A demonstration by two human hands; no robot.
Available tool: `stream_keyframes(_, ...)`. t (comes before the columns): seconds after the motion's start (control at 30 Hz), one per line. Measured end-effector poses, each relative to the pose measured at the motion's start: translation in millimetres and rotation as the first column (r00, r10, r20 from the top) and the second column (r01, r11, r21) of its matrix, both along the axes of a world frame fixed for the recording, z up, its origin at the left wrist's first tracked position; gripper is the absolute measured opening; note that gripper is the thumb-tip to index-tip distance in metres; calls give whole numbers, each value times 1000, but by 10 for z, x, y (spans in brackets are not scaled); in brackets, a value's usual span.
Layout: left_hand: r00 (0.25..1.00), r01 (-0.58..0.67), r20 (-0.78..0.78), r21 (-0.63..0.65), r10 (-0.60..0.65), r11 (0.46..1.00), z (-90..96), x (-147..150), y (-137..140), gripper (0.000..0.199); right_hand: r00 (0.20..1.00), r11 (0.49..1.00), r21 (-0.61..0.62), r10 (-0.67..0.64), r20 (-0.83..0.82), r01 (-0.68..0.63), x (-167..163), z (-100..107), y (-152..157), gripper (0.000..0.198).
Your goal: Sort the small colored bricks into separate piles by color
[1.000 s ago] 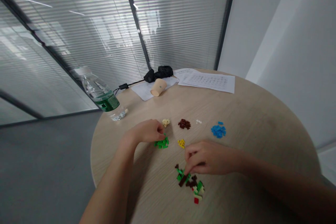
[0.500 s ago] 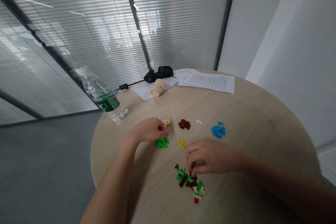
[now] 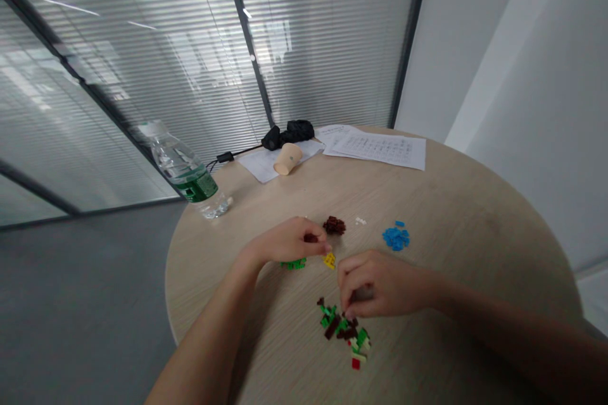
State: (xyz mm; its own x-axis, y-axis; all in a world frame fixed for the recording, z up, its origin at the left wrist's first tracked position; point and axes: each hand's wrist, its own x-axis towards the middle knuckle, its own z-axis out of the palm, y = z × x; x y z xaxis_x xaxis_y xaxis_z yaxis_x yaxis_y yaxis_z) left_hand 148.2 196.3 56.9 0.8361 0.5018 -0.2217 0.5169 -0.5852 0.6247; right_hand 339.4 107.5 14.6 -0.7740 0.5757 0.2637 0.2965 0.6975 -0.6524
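My left hand [image 3: 295,240] hovers over the piles with thumb and fingers pinched together, its tips beside the small yellow bricks [image 3: 329,260]. Whatever is in that pinch is too small to make out. Partly under this hand lies a pile of green bricks [image 3: 294,264]. My right hand [image 3: 380,283] is closed, thumb and forefinger tips meeting at the upper edge of a loose cluster of brown, green, cream and red bricks [image 3: 334,326]. Its fingers hide what they pinch. Dark brown bricks [image 3: 334,226] form a pile just beyond the left hand.
Blue bricks [image 3: 396,238] and a few white pieces [image 3: 361,221] lie farther back on the round wooden table [image 3: 456,215]. A water bottle [image 3: 190,176] stands at the left edge. A paper cup [image 3: 287,159], a black folded item [image 3: 294,132] and printed sheets [image 3: 380,149] are at the far side.
My left hand has moved right, from above the green bricks to beside the yellow ones, and now covers the cream pile. My right hand has barely moved.
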Motion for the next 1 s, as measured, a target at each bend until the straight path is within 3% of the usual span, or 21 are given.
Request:
stream_keyframes(0.2,997,69,46,-182,-62,981,-7,46,-44,31,970,977,59,-196,-142,206,67,41,59,9)
stream_keyframes(0.37,988,116,132,-325,-76,939,-25,137,-108,32,923,927,67,-359,-137,370,110,94,97,11)
stream_keyframes(0.57,988,2,150,-312,47,950,-36,152,-103,27,883,892,23,-442,-160,451,104,112,105,12)
stream_keyframes(0.73,975,-134,146,-209,167,969,-46,117,-49,27,823,826,49,-551,-139,562,129,110,125,8)
stream_keyframes(0.83,969,-196,127,-132,213,972,-58,110,-30,26,877,872,104,-471,-95,479,136,84,120,6)
stream_keyframes(0.93,968,-219,113,-58,224,974,-59,110,-27,27,974,965,135,-225,-21,226,108,49,90,9)
stream_keyframes(1.0,972,-203,116,-11,203,979,-60,110,-23,26,995,987,133,-92,41,86,76,24,62,13)
